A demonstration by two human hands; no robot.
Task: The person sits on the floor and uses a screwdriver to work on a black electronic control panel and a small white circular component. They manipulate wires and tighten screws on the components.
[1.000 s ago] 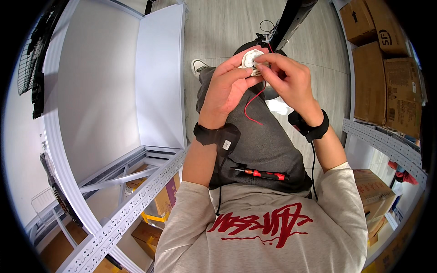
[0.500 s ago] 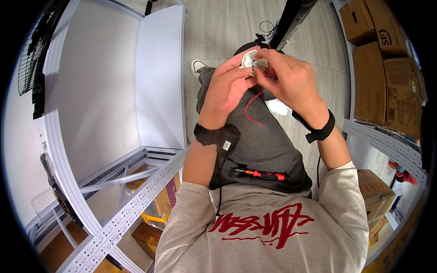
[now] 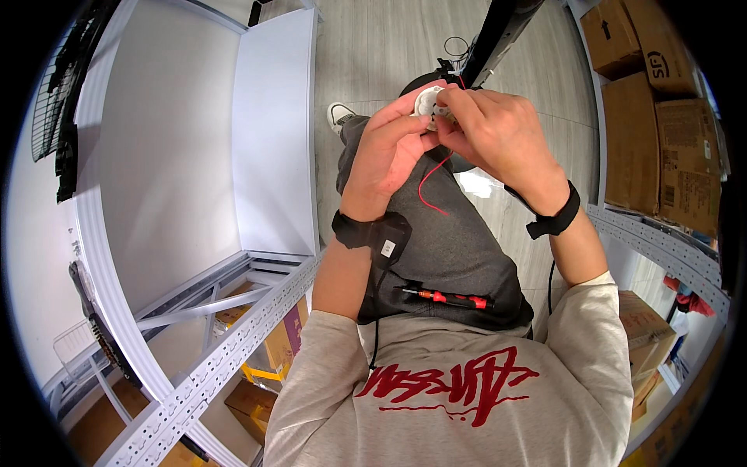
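Observation:
A round white plastic housing [image 3: 426,101] is held up over my thighs, its hollow inside turned toward me. My left hand [image 3: 387,152] grips it from the left, thumb on the near rim and fingers behind it. At its right side my right hand [image 3: 502,136] is closed, thumb and fingertips pressed together against the inside. Whatever those fingertips pinch is hidden by them. A thin red wire [image 3: 422,194] dangles below the hands over my trousers. Across my lap lies a red and black screwdriver [image 3: 451,299], its tip pointing left.
White metal shelving [image 3: 276,132] rises on my left, with a perforated beam [image 3: 210,373] lower down. Cardboard boxes [image 3: 630,152] are stacked on a rack to the right. A black post [image 3: 502,39] stands ahead. Black straps with a cable are on my wrists.
My right hand has shifted slightly to the right and its fingers have turned over the housing. A small round piece inside it, visible before, is now mostly covered. My left hand stays put.

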